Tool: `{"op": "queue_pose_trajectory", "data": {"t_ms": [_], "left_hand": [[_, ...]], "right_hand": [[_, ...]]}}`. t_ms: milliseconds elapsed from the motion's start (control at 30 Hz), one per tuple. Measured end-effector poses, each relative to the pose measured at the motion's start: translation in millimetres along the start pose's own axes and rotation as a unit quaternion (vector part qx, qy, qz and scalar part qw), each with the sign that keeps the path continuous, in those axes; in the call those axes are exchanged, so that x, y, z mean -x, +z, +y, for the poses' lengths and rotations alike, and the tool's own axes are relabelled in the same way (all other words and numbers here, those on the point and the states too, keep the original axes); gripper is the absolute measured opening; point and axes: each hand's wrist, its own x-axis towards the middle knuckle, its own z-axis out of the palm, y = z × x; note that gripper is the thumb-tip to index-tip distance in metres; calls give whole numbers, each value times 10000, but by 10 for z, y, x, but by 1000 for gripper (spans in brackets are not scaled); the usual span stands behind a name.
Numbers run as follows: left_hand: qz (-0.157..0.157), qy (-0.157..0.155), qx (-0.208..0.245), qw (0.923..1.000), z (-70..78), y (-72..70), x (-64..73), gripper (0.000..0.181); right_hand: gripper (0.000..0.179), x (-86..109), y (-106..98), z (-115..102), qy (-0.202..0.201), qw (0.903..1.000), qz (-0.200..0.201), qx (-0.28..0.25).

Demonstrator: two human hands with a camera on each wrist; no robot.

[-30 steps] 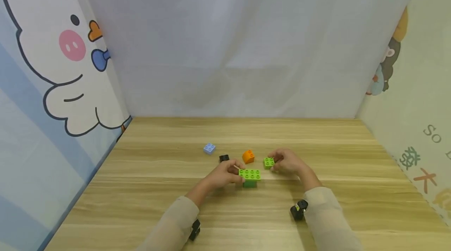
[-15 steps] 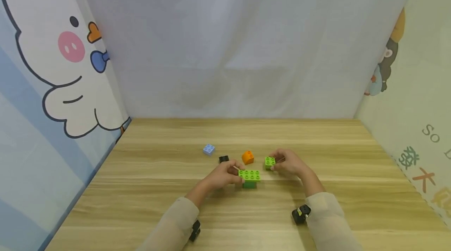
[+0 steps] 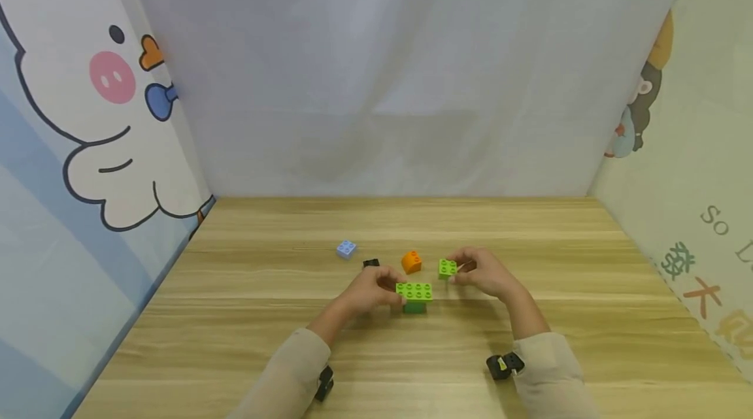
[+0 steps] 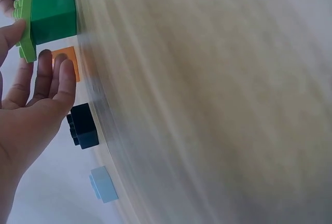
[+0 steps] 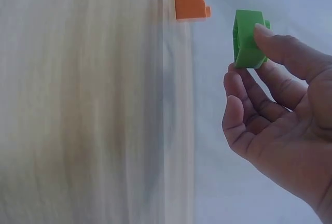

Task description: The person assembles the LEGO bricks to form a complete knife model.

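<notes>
My left hand [image 3: 369, 289] pinches the left end of a light green eight-stud plate [image 3: 414, 291], with the thumb on its near side. Under that plate is a dark green brick [image 4: 54, 16], standing on the table. To the right, my right hand [image 3: 484, 272] holds a small light green four-stud brick [image 3: 447, 268] between thumb and fingers. In the right wrist view this small brick [image 5: 249, 38] is tilted and off the table, its hollow underside partly showing. An orange curved brick [image 3: 412, 262] lies on the table just behind the two hands.
A black brick [image 3: 371, 263] sits behind my left hand, partly covered by it. Farther back on the left lies a light blue four-stud brick [image 3: 346, 249]. The wooden table [image 3: 282, 223] ends at a pale curtain [image 3: 406, 79], with printed cloths on both sides.
My right hand has lifted the small light green brick slightly and tilted it. The left hand keeps its hold on the plate. The head view has shifted a little.
</notes>
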Motion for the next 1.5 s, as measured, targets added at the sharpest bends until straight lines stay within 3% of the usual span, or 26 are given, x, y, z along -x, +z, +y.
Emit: {"op": "queue_pose_trajectory", "data": {"t_ms": [267, 700, 933, 1233, 1367, 1500], "left_hand": [[98, 10, -223, 9997, 13, -2, -13, 31], [90, 60, -314, 9994, 11, 1, -2, 32], [83, 19, -387, 9992, 12, -6, -9, 29], [85, 63, -264, 9996, 22, 10, 14, 29], [102, 120, -250, 9996, 73, 11, 36, 29], [79, 167, -175, 9997, 235, 2, 132, 29]], "right_hand": [[35, 16, 41, -27, -250, 9995, -50, 171], [38, 38, 178, -127, -490, 9986, -184, -8], [34, 71, 226, -306, -614, 9978, -242, 77], [37, -7, 318, -168, -841, 9958, -364, 34], [35, -21, 341, -178, -911, 9950, -393, 69], [29, -24, 365, -206, -936, 9944, -467, 128]]}}
